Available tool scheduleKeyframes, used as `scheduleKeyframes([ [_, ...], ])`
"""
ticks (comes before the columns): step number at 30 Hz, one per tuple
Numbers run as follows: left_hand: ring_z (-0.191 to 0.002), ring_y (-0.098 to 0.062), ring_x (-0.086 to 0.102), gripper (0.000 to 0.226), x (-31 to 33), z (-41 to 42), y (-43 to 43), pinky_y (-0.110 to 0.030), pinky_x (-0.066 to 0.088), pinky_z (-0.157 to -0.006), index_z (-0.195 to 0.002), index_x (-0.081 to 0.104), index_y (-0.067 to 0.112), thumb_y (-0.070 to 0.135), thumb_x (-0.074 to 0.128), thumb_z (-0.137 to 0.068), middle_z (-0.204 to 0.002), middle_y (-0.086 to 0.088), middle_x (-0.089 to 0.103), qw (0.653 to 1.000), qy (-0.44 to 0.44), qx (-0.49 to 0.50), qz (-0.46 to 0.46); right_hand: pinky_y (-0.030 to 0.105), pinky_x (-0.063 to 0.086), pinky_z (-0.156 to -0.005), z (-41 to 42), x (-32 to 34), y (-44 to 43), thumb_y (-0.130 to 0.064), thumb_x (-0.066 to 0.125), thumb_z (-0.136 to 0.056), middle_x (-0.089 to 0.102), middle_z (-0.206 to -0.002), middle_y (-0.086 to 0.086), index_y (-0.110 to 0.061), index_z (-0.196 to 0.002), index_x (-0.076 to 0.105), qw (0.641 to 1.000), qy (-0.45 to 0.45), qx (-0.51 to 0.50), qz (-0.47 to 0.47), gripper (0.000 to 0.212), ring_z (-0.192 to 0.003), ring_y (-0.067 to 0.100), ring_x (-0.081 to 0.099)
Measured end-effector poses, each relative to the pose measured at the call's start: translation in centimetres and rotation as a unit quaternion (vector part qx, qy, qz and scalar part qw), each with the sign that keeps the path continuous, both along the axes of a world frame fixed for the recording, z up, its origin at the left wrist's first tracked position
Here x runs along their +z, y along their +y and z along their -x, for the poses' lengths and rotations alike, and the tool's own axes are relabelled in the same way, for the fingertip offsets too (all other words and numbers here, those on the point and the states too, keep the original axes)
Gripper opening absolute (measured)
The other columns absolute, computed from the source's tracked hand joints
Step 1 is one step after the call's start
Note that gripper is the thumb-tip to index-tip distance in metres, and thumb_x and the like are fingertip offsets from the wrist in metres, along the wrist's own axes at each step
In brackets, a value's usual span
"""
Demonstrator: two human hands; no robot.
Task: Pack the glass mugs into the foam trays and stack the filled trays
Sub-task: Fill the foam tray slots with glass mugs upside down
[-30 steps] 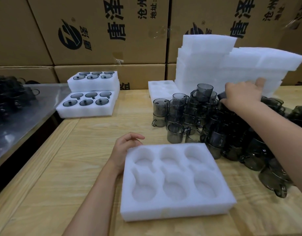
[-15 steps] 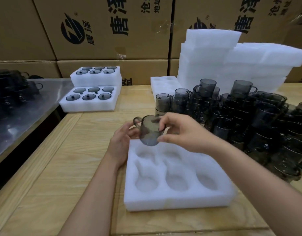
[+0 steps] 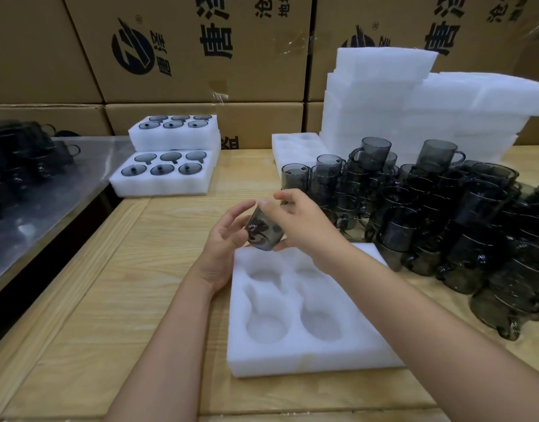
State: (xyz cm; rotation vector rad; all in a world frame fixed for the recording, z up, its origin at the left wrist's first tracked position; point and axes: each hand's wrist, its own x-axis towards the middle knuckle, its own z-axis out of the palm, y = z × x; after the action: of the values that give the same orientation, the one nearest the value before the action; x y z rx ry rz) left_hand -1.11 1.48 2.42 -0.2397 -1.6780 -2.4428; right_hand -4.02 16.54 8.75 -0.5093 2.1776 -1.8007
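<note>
mug held over the tray's far left corner

head view: a dark glass mug (image 3: 263,234) is held between both hands above the far left corner of the foam tray (image 3: 308,357), and is not yet in any pocket. the right hand (image 3: 301,223) is wrapped over it from the right and above, with fingers and thumb curled round the wall. the left hand (image 3: 225,239) is cupped against its left side, fingers loosely bent and thumb raised. the mug lies straight ahead, between the palms, with neither hand clearly nearer. its long axis is tilted rather than upright. one round end is turned down and toward the camera, but whether that end is base or mouth cannot be told, and the handle is hidden. the pockets seen in the tray are empty. it is judged that the axis must be brought upright before the mug is lowered into the pocket just below. the pile of mugs (image 3: 444,214) stands on the table (image 3: 110,300) to the right.
</note>
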Motion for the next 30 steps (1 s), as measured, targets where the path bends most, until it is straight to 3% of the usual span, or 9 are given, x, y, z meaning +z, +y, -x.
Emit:
scheduleKeyframes([
  [3,-0.114,-0.034,0.056,0.111,-0.1,-0.1,0.1,-0.048,0.045,-0.096,-0.133,0.05,0.016,0.059,0.089,-0.038,-0.125,-0.013,0.06,0.999,-0.019,-0.041,0.021,0.029,0.057,-0.057,0.1,0.3,-0.4,-0.031,0.072,-0.081,0.061,-0.109,0.003,-0.018,-0.118,0.054,0.997,0.068,0.005,-0.044,0.044,-0.09,0.016,0.064],
  [5,-0.12,-0.034,0.054,0.095,-0.2,-0.3,0.1,-0.048,0.042,-0.101,-0.128,0.06,0.017,0.064,0.084,-0.049,-0.128,-0.016,0.059,0.995,-0.051,-0.09,0.0,0.03,0.057,-0.058,0.3,0.8,0.2,-0.021,0.072,-0.082,0.061,-0.114,0.003,-0.017,-0.115,0.056,0.996,0.075,0.055,-0.014,0.037,-0.089,0.017,0.065],
  [8,-0.103,-0.028,0.064,0.057,-0.5,-0.5,-0.2,-0.04,0.05,-0.09,-0.108,0.073,0.012,0.049,0.078,-0.064,-0.111,-0.014,0.069,0.985,-0.096,-0.136,-0.051,0.042,0.057,-0.07,0.6,1.5,2.1,-0.01,0.068,-0.084,0.06,-0.116,0.007,-0.016,-0.117,0.056,0.984,0.078,0.161,-0.023,0.035,-0.094,0.026,0.064],
  [10,-0.092,-0.026,0.067,0.044,-0.8,-0.2,-0.3,-0.035,0.053,-0.08,-0.098,0.076,0.01,0.033,0.077,-0.062,-0.099,-0.014,0.071,0.984,-0.097,-0.136,-0.063,0.048,0.054,-0.083,0.6,1.3,3.1,-0.005,0.066,-0.084,0.059,-0.119,0.011,-0.013,-0.119,0.054,0.971,0.09,0.211,-0.063,0.038,-0.104,0.031,0.061],
  [14,-0.093,-0.028,0.068,0.041,-1.1,0.2,-0.1,-0.035,0.054,-0.083,-0.096,0.076,0.007,0.008,0.062,-0.057,-0.099,-0.016,0.072,0.991,-0.086,-0.102,0.022,0.025,0.05,-0.091,-0.4,1.2,3.8,-0.006,0.068,-0.084,0.059,-0.122,0.001,-0.013,-0.124,0.055,0.94,0.143,0.27,-0.152,0.043,-0.112,0.011,0.057],
  [20,-0.081,-0.023,0.069,0.038,-1.8,0.5,-0.5,-0.029,0.054,-0.072,-0.083,0.077,0.013,0.0,0.05,-0.06,-0.087,-0.012,0.073,0.991,-0.075,-0.083,0.078,0.026,0.036,-0.099,-1.1,2.2,2.8,-0.022,0.063,-0.087,0.051,-0.131,-0.007,-0.025,-0.133,0.049,0.826,0.325,0.302,-0.349,0.048,-0.118,0.01,0.045],
  [23,-0.082,-0.029,0.068,0.039,-1.7,0.3,-0.4,-0.033,0.054,-0.072,-0.089,0.075,0.006,-0.001,0.051,-0.059,-0.089,-0.017,0.071,0.99,-0.087,-0.077,0.081,0.023,0.035,-0.098,-1.3,1.6,2.5,-0.02,0.064,-0.087,0.05,-0.134,-0.009,-0.027,-0.134,0.048,0.818,0.315,0.306,-0.37,0.05,-0.121,0.011,0.044],
  [27,-0.095,-0.03,0.064,0.031,-1.1,0.0,-0.1,-0.043,0.045,-0.095,-0.097,0.073,0.004,0.018,0.05,-0.083,-0.096,-0.018,0.07,0.99,-0.099,-0.053,0.085,0.034,0.031,-0.107,-0.9,0.0,3.0,-0.029,0.061,-0.089,0.041,-0.144,-0.015,-0.038,-0.14,0.038,0.824,0.295,0.294,-0.385,0.057,-0.129,0.014,0.04],
  [30,-0.099,-0.03,0.065,0.066,-0.8,-0.2,0.0,-0.042,0.047,-0.094,-0.11,0.068,0.007,0.063,0.052,-0.079,-0.101,-0.018,0.07,0.986,-0.121,-0.071,0.092,0.012,-0.002,-0.111,-0.3,-1.4,3.5,-0.036,0.056,-0.092,0.021,-0.151,-0.02,-0.036,-0.149,0.012,0.832,0.263,0.307,-0.38,0.072,-0.13,-0.012,0.011],
])
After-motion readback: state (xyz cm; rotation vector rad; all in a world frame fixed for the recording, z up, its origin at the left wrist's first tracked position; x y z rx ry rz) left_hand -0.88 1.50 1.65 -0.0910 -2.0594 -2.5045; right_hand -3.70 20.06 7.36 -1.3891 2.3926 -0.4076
